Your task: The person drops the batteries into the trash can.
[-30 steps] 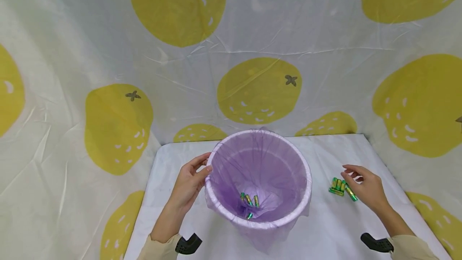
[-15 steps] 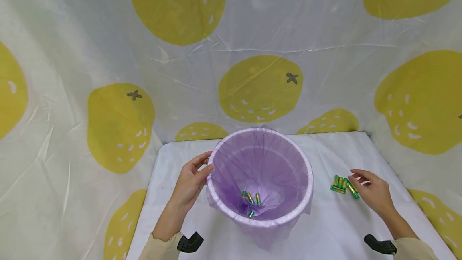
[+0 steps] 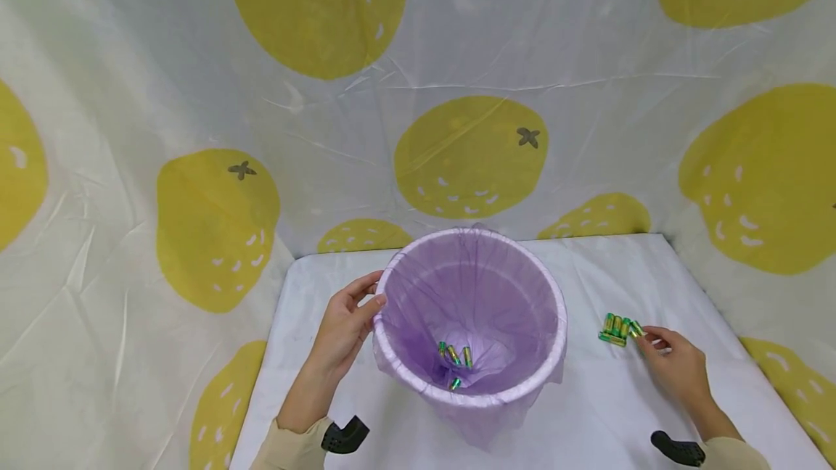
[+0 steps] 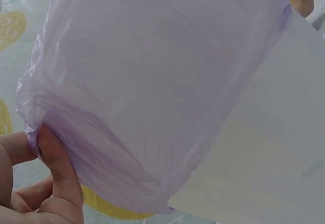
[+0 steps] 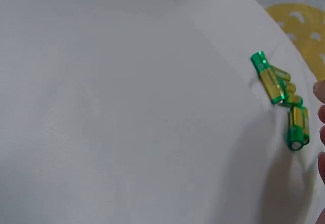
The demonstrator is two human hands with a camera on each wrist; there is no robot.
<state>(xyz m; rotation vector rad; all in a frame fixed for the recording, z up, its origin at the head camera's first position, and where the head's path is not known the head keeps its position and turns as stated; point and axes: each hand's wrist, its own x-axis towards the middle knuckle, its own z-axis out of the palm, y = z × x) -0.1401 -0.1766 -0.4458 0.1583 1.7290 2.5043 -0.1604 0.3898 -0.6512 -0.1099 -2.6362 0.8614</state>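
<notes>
A white bin (image 3: 551,361) lined with a purple bag stands mid-table, and several green-and-gold batteries (image 3: 453,357) lie at its bottom. My left hand (image 3: 371,296) grips the bin's left rim, thumb on the rim's edge. In the left wrist view the thumb (image 4: 58,168) presses the bag-covered wall (image 4: 152,82). A small cluster of batteries (image 3: 617,328) lies on the table right of the bin. My right hand (image 3: 643,336) reaches it with loosely bent fingers, tips at the rightmost battery (image 5: 298,127). The fingertips (image 5: 321,115) show just beside it, holding nothing.
The table (image 3: 326,289) wears a white cloth, and its right edge runs close to my right arm. A white backdrop with large yellow fruit prints (image 3: 470,158) hangs close behind and at both sides. Black wrist mounts (image 3: 342,437) sit at my sleeves.
My right hand has slid right and nearer, from over the battery cluster to its right end, and now sits low at the table. The left hand keeps its hold on the rim.
</notes>
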